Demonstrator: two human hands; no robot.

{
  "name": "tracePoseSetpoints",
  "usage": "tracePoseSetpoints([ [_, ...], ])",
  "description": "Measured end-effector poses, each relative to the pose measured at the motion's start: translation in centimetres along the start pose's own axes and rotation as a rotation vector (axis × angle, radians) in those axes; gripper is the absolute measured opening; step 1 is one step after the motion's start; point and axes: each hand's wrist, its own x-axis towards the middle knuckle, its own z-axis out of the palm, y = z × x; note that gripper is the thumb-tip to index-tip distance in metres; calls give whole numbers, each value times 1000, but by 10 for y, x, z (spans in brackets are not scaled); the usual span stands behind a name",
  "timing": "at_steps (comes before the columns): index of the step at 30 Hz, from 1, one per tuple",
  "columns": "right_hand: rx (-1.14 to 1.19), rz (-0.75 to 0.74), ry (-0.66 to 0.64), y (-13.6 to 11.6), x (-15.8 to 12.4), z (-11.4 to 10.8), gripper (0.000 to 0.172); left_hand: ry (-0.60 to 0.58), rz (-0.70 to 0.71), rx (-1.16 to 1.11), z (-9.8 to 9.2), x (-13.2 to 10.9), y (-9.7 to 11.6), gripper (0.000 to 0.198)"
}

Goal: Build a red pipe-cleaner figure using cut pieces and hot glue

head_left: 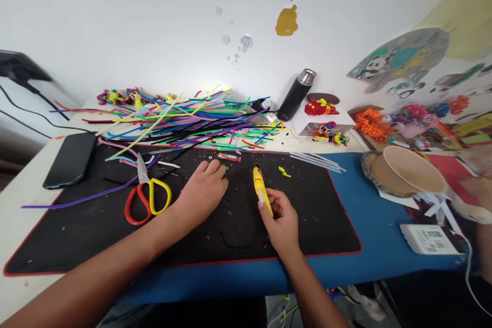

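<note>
My right hand (282, 218) is wrapped around a slim yellow object with a dark tip (260, 184), its thumb along the side and the tip pointing away from me. I cannot make out exactly what the object is. My left hand (205, 184) rests on the black mat (246, 225) with its fingers curled down together; whatever they pinch, if anything, is hidden. A tiny green bit shows beside its fingertips. Left of that hand lie scissors (148, 189) with one red and one yellow handle. Just beyond it is a small pinkish-red packet (229, 157).
A heap of coloured pipe cleaners (184, 118) spreads along the back. A phone (72, 160) lies left. Behind the mat stands a black flask (295, 95). Clear sticks (319, 162) and yellow scraps (284, 171) lie right, near bowls (415, 169). Another person's blurred hand (476, 174) is far right.
</note>
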Motion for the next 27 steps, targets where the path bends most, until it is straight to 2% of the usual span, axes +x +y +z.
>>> tracePoseSetpoints([
  [8, 129, 73, 20, -1, 2, -3, 32, -2, 41, -25, -1, 2, 1, 21],
  [15, 266, 181, -18, -2, 6, -5, 40, 47, -38, -198, 3, 0, 0, 21],
  [20, 416, 259, -48, -12, 12, -4, 41, 74, -141, -598, -5, -6, -11, 13],
  [23, 542, 289, -78, -23, 16, 0, 37, 64, -292, -871, -12, -12, -19, 14],
  [27, 702, 278, -184, -34, 19, 6, 39, 31, -475, -1063, -20, -22, -30, 24],
])
